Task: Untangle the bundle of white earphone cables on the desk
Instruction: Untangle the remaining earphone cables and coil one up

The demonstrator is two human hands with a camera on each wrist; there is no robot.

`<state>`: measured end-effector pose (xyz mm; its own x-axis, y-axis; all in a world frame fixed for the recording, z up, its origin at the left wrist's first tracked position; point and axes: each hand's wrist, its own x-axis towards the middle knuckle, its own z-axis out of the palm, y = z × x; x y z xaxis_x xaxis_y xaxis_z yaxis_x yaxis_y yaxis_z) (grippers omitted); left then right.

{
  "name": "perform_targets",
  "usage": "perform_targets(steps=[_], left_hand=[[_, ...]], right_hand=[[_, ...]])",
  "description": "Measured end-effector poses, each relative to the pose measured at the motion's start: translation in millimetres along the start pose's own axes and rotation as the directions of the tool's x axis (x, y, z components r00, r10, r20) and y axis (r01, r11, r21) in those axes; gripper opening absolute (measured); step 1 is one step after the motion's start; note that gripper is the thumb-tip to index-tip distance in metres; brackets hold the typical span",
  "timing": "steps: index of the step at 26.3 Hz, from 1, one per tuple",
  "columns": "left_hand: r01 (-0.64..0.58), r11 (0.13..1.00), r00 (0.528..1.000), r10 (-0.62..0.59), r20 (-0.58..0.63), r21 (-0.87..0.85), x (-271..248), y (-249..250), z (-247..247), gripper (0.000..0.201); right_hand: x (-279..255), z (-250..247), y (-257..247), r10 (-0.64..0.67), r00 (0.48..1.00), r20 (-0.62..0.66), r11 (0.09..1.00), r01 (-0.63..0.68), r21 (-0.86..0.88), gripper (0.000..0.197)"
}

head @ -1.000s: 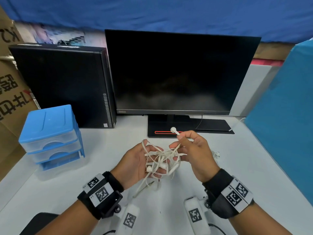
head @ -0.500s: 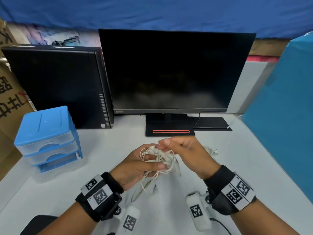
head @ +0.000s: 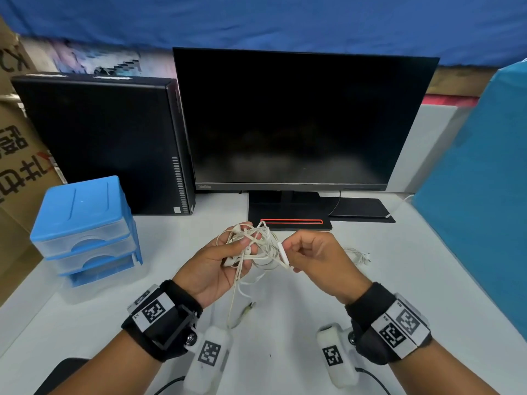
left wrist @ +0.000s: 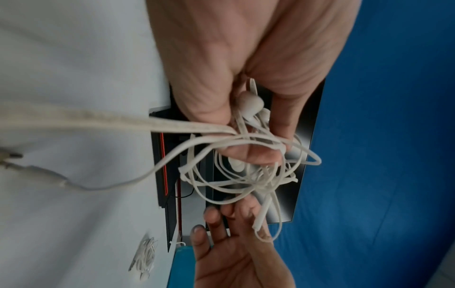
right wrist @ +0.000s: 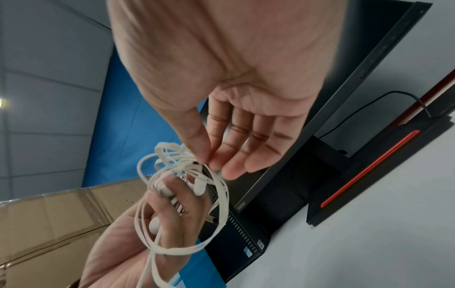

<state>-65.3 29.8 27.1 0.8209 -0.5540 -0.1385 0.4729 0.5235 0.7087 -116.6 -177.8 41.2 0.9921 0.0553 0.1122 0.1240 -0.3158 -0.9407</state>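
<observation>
Hands first: the left hand (head: pixel 216 263) is curled around the tangle of white earphone cables (head: pixel 256 246), thumb pressed across the top of the clump, holding it up above the desk (head: pixel 399 280) in front of the monitor stand (head: pixel 288 215). In the left wrist view the cables (left wrist: pixel 246 175) bunch against the palm, with earbuds tucked between thumb and fingers. The right hand (head: pixel 319 258) sits just beside the bundle on its right side; thumb and forefinger pinch one cable where the small inline remote (head: pixel 283 253) hangs, and the other fingers (right wrist: pixel 248 155) stay loosely extended. The two hands are close together, joined only by the cables between them.

From the tangle, a couple of strands trail down toward the person, and the plug (head: pixel 247 308) lies on the desk nearer the person than the stand. A second, smaller clump of white earphones (head: pixel 358 255) lies on the desk to the right of the stand and nearer the person, apart from both hands.

Both wrists wear black bands with square printed markers, and a white camera unit hangs under each.

Above the stand is the dark monitor (head: pixel 299 118). Left of the stand is a black computer tower (head: pixel 99 143) standing upright, and further left and nearer the person, a small blue drawer unit (head: pixel 82 223) with clear drawers. A cardboard box (head: pixel 17 155) leans at the far left, beyond the tower. Right of the stand, a blue panel (head: pixel 484 195) rises at the desk's edge, and blue cloth hangs behind the monitor.
</observation>
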Motion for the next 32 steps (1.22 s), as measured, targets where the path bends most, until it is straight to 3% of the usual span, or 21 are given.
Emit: perform_targets(steps=[3,6,12,17,22,26,29,32], left_hand=[[0.029,0.994,1.000,-0.028,0.012,-0.107,0.1,-0.4,-2.2,0.067],[0.041,0.990,0.999,-0.037,0.033,-0.133,-1.1,-0.1,-2.8,0.066],[0.080,0.996,0.996,-0.081,0.030,0.025,0.2,-3.0,-2.6,0.043],[0.087,0.993,0.996,-0.089,0.026,0.081,0.6,-1.6,-1.3,0.035],[0.077,0.991,0.995,-0.084,0.053,0.111,0.9,-3.2,-0.1,0.039],[0.068,0.992,0.997,-0.072,0.040,0.102,2.8,-3.6,-2.0,0.035],[0.057,0.990,0.998,-0.061,0.024,0.130,2.3,-3.1,-4.4,0.029],[0.130,0.971,0.991,-0.130,-0.013,0.200,0.9,1.5,-8.1,0.034]], right_hand=[[-0.8,5.5,1.8,-0.046,0.999,0.000,0.998,0.046,0.032,0.020],[-2.1,9.9,0.3,-0.105,0.991,-0.083,0.994,0.107,0.030,0.020],[-2.1,11.0,-0.1,-0.137,0.989,-0.055,0.990,0.135,-0.028,0.009],[-6.7,15.0,-2.8,-0.158,0.986,0.046,0.980,0.162,-0.120,0.027],[-3.4,13.9,0.0,-0.181,0.980,-0.080,0.976,0.169,-0.139,0.022],[-3.9,16.4,1.1,-0.158,0.982,-0.108,0.985,0.148,-0.094,0.019],[-4.2,11.8,1.3,-0.195,0.979,-0.061,0.951,0.174,-0.254,0.014],[-5.8,9.1,0.7,-0.277,0.960,-0.053,0.901,0.239,-0.362,0.013]])
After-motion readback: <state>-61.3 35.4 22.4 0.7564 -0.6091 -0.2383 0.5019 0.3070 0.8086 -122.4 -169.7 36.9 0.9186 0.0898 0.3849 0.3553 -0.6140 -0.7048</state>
